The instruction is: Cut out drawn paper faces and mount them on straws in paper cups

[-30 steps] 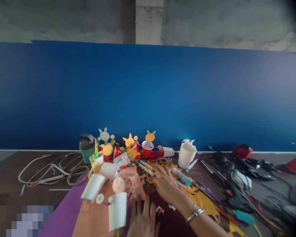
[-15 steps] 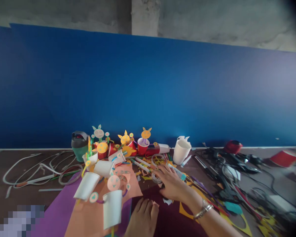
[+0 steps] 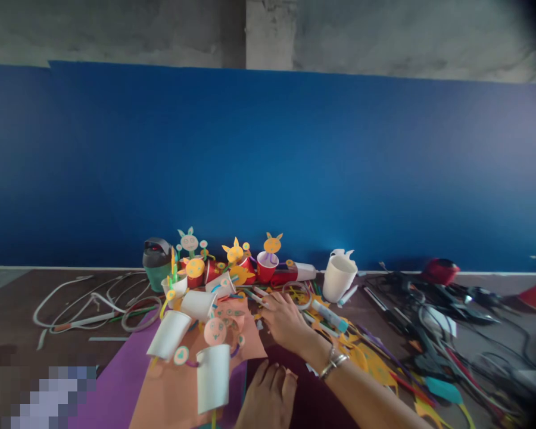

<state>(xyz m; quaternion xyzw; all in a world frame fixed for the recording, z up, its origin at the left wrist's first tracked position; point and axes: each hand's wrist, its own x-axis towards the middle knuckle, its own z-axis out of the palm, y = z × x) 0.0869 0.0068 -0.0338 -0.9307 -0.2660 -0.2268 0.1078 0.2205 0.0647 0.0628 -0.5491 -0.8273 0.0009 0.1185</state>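
Observation:
My right hand (image 3: 286,322) reaches over the pile with its fingers stretched out and apart. Its fingertips are at the white marker pens (image 3: 255,295), and I see no pen lifted. On the dark maroon paper (image 3: 315,402), my left hand (image 3: 268,398) lies low with thumb and fingers close together. A small peach paper piece (image 3: 291,375) shows at its thumb tip. Left of that hand, a white paper cup (image 3: 213,378) with a round peach paper face (image 3: 215,331) lies on peach paper (image 3: 156,390).
A glue stick (image 3: 330,314), yellow paper scraps (image 3: 375,360) and a white cup (image 3: 339,277) are on the right. Black cables and tools (image 3: 433,333) lie beyond. Decorated cups (image 3: 267,268) line the back by the blue partition (image 3: 268,161). White cables (image 3: 78,310) curl at left.
My right hand has shifted left, from the clear tape ring to the marker pens. The whole view has turned slightly left. My left hand stays in place on the maroon paper.

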